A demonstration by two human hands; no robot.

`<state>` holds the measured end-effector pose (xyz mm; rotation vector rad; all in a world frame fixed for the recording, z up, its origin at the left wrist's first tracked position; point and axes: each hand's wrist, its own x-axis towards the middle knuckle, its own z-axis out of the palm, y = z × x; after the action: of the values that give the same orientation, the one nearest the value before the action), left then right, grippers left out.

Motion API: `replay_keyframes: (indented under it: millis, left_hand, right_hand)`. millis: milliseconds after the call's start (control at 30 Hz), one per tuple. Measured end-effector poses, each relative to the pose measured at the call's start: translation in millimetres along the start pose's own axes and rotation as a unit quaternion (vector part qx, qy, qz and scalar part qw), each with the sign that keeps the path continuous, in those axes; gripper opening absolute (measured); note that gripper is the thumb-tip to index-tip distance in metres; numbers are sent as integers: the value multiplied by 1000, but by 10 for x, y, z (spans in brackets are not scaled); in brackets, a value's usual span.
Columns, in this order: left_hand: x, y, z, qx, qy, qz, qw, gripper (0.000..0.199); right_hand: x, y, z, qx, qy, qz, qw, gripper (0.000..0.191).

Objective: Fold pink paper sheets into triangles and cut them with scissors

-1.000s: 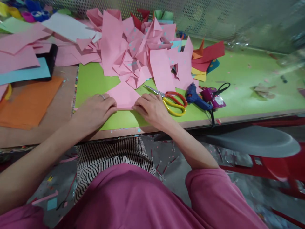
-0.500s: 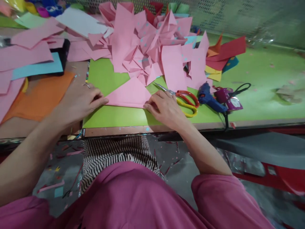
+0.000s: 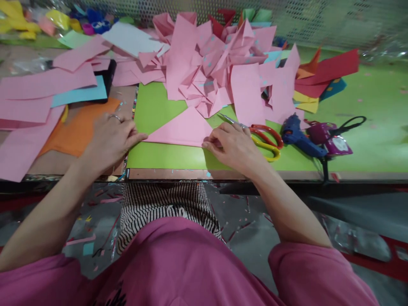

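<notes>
A folded pink paper triangle (image 3: 183,128) lies on the green mat (image 3: 165,159) with its long edge toward me. My left hand (image 3: 111,138) has its thumb and fingertips pinched at the triangle's left corner. At the right corner, my right hand (image 3: 234,146) has its fingers curled and pressed together on the paper. Scissors (image 3: 267,138) with one red and one yellow handle lie beside my right hand, their blades partly hidden behind it. Behind the triangle rises a heap of folded pink paper (image 3: 207,63).
To the right lie a blue glue gun (image 3: 301,136) and a purple object (image 3: 331,138) with a black loop. Pink strips (image 3: 47,83), a light blue sheet (image 3: 79,90) and an orange sheet (image 3: 76,131) are on the left. Red paper (image 3: 338,66) lies at the back right.
The view has shifted, so everything on the table appears farther right. Both hands stay at the triangle's corners, with little visible change in their grip.
</notes>
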<state>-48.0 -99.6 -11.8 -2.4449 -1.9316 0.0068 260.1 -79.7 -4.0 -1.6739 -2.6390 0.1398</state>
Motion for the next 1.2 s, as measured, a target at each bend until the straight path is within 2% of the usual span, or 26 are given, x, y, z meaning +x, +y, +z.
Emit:
replay_keyframes:
  millis: [100,200,233,300,367,400,467,533,633,833,1067,1200]
  left_hand:
    - [-144,-38,-95,18,27,-70,997,51]
    - [-260,93,-185,-11,128,-127,984,44]
    - [-281,190,-195,-33,158,-111,981,44]
    - [-291,441,-167,-68,176,9,982,45]
    - [-266,715,-77,-76,139,131,979,47]
    - [-247,837,-18,-72,124,154,977,50]
    - [-214,1017,101,-67,104,166,978,63]
    - [-199,1102,191,-66,88,155,982,75]
    - [-205,1106,244,-63,78,149,984,76]
    - [-235,1083,224,-66,82,158,982,69]
    - [-223,1087,150,-77,51,168,981,61]
    - [-199,1081,99,-113,32,170,978,53]
  right_hand:
    - [18,10,3,-1,7,-14,1000,24]
    - [28,22,-2,-6,2,-20,1000,27]
    - [30,22,-8,-7,-3,-20,1000,27]
    - [29,12,-23,-10,-10,-17,1000,27]
    - [23,-8,-37,-11,-12,-14,1000,26]
    - [19,-19,-42,-10,-11,-13,1000,25]
    - [4,-39,-45,-3,-9,-11,1000,24]
    - [-19,-41,-39,13,-7,-9,1000,23]
    - [-76,9,-17,49,0,-6,999,24]
    - [-205,153,41,81,22,16,996,25]
    - [-247,65,31,54,18,32,998,27]
    - [-301,110,19,32,23,43,998,28]
